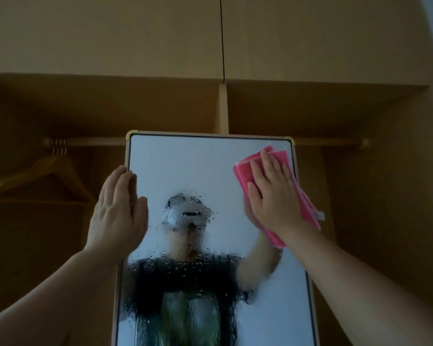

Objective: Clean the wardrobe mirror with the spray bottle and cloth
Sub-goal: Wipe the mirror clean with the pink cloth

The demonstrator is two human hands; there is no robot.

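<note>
Pink cloth (245,168) lies folded under the flat right hand (273,193), pressed against the upper right corner of the mirror (198,166) — probably to wipe from the top down, since droplets cover the middle and lower glass. The left hand (118,211), open and empty, steadies the frame's left edge. No spray bottle is visible.

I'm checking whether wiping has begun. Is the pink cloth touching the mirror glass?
Touching. The head view shows the right hand pressing the pink cloth flat against the mirror near its top right corner.
</note>
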